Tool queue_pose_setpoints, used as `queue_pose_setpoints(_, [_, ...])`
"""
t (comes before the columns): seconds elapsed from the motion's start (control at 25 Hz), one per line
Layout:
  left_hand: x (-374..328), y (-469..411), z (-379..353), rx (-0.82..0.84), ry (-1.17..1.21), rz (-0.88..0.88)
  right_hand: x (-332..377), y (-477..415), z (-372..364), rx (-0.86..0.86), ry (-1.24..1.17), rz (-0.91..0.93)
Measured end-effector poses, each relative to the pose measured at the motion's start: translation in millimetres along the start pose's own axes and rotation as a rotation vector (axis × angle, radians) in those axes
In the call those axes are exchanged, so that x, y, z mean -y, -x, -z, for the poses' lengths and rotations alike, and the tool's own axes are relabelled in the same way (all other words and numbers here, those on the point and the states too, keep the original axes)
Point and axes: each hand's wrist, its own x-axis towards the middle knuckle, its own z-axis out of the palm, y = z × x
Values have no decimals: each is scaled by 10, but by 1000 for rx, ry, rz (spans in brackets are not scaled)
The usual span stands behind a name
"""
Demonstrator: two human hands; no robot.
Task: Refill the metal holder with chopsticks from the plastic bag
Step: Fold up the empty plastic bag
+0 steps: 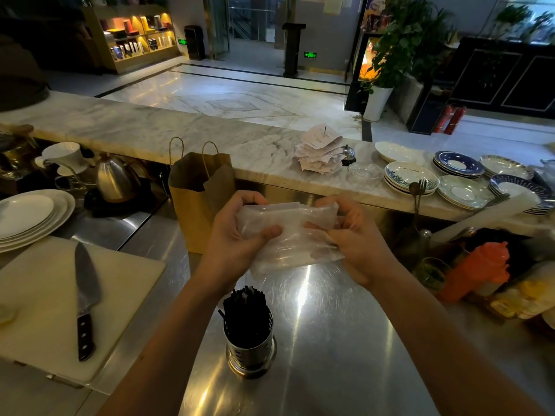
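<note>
I hold the plastic bag point(288, 235) in both hands, lifted above the steel bench point(330, 340), just beyond the metal holder point(250, 352). My left hand point(237, 235) grips the bag's left end, fingers curled over the top edge and thumb pressed on the near face. My right hand point(357, 244) pinches the right end the same way, fingers curled round the crumpled film. The bag is translucent and creased, folded over on itself between my hands; I cannot tell what is inside it.

The holder stands upright on the bench below my left forearm, a perforated steel cup packed with dark chopsticks point(244, 313) whose ends stick up past its rim.

To the left of the holder lies a white cutting board point(45, 310) with a black-handled knife point(85, 295) flat on it, blade pointing away from me. Beyond the holder and a little to the left a brown paper bag point(198, 199) stands open against the raised marble ledge. Farther left of the holder are stacked white plates point(30, 217) and a steel kettle point(115, 181). Beyond the holder to the right, on the ledge, a spike of paper slips point(319, 151) sits beside a small bell point(347, 156), then stacks of patterned dishes point(459, 181). To the right of the holder stands an orange squeeze bottle point(477, 268).
</note>
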Motion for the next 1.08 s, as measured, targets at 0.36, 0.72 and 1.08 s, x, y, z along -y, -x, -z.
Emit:
queue_pose_setpoints(0.36, [61,-91,59,-29,-127,-137,-132,-151,-104,-32,54,9])
queue_pose_setpoints(0.72, [65,19,724,-86,-125,11,-183,-329,-585,31,-101,-155])
queue_pose_setpoints(1.08, [-158,643,1655,-231,-98,63,-320,-486,-1593,188,-88,-240])
